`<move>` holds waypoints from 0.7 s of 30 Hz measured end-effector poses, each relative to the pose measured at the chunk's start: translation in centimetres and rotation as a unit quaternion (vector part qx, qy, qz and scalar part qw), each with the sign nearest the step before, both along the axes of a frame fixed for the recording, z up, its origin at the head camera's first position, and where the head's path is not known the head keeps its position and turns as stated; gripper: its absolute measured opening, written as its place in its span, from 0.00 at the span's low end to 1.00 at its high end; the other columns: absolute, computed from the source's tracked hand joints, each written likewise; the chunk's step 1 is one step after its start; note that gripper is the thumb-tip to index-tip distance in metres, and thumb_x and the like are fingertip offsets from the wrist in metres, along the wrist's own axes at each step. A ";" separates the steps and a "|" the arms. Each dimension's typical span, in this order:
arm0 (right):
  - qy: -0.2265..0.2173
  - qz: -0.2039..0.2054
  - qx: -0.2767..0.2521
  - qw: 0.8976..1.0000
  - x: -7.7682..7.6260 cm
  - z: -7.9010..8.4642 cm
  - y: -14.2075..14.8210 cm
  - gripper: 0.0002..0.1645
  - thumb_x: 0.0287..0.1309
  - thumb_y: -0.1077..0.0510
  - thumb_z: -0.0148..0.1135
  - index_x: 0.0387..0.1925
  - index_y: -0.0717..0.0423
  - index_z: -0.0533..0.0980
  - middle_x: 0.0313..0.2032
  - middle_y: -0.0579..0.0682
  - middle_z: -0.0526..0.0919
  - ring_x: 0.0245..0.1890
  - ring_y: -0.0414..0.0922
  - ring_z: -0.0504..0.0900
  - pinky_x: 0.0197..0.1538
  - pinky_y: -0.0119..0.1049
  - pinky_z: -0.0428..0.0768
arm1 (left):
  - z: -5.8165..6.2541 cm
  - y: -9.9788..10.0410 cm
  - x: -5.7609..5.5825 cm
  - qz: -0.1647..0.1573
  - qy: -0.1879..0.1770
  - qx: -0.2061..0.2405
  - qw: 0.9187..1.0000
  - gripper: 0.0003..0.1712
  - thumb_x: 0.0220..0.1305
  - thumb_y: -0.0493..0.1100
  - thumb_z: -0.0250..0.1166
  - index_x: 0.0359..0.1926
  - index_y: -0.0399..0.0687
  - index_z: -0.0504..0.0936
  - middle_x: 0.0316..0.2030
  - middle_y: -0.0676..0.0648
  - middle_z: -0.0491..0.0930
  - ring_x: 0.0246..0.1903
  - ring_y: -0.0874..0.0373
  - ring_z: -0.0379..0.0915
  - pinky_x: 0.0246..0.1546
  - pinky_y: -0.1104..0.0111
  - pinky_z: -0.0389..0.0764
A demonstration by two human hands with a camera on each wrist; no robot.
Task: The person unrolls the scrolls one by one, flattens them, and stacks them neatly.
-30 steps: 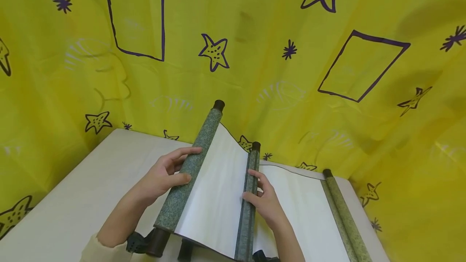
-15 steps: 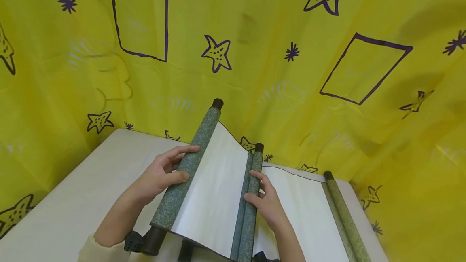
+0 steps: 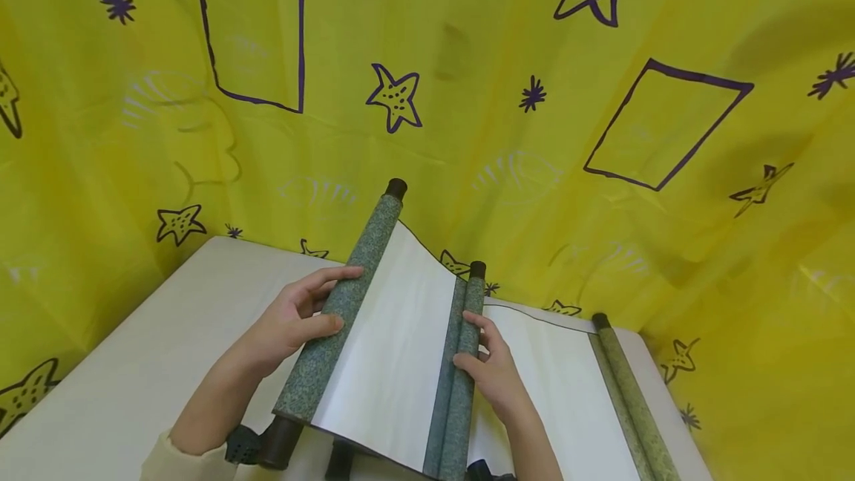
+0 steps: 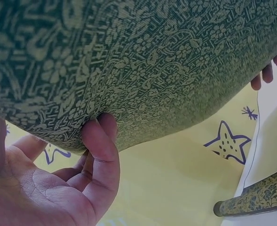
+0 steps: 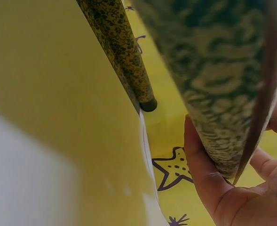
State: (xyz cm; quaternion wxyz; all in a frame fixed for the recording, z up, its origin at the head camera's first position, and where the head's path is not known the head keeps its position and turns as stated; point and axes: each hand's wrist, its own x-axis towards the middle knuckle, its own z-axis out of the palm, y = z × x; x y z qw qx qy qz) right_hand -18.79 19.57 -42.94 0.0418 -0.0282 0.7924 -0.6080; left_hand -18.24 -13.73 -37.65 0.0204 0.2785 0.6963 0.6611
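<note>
A hanging scroll with green patterned backing is held up, partly unrolled, its white paper facing the head camera. My left hand grips the thick left roll, thumb and fingers on the near side. On the thinner right roller, my right hand has its thumb and fingers curled around the rod. Dark knobs cap the roller ends. In the right wrist view, the fingers of the right hand wrap the roller's lower edge.
Behind the right hand, a second scroll lies unrolled on the white table, its white sheet ending at a yellow-green roller. A yellow curtain with purple stars and frames hangs along the table's back and right.
The left roll has shifted slightly left and the right roller slightly right, spreading the paper a little. The right roller has turned, baring more of the plain green strip beside it.
</note>
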 end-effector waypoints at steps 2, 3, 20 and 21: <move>0.004 -0.001 0.002 1.000 0.0 0.0 0.0 0.40 0.59 0.68 0.62 0.71 0.45 0.64 0.67 0.64 0.63 0.50 0.56 0.79 0.49 0.44 0.78 | 0.0 0.0 0.0 -0.002 0.002 0.003 1.000 0.33 0.65 0.33 0.60 0.71 0.50 0.68 0.71 0.48 0.62 0.73 0.40 0.49 0.58 0.70 0.68; 0.006 -0.003 0.004 1.000 0.0 -0.1 0.1 0.40 0.59 0.68 0.61 0.71 0.45 0.64 0.67 0.63 0.63 0.50 0.56 0.79 0.50 0.43 0.77 | 0.0 0.0 0.0 -0.004 0.002 0.005 1.000 0.33 0.65 0.33 0.60 0.71 0.49 0.68 0.71 0.47 0.63 0.71 0.41 0.52 0.57 0.69 0.70; 0.011 -0.015 0.000 1.000 0.0 0.2 1.2 0.40 0.58 0.69 0.61 0.70 0.42 0.65 0.65 0.62 0.65 0.48 0.55 0.79 0.47 0.42 0.77 | -0.3 0.3 -0.2 0.015 -0.028 -0.016 0.999 0.27 0.68 0.37 0.63 0.65 0.48 0.68 0.64 0.37 0.67 0.58 0.36 0.69 0.47 0.59 0.79; 0.013 -0.016 0.002 1.000 0.0 0.3 1.4 0.40 0.58 0.70 0.60 0.70 0.42 0.65 0.65 0.62 0.65 0.48 0.56 0.79 0.47 0.42 0.77 | -0.4 0.3 -0.3 0.017 -0.038 -0.021 0.999 0.27 0.67 0.38 0.64 0.64 0.49 0.68 0.62 0.36 0.68 0.54 0.38 0.72 0.44 0.57 0.80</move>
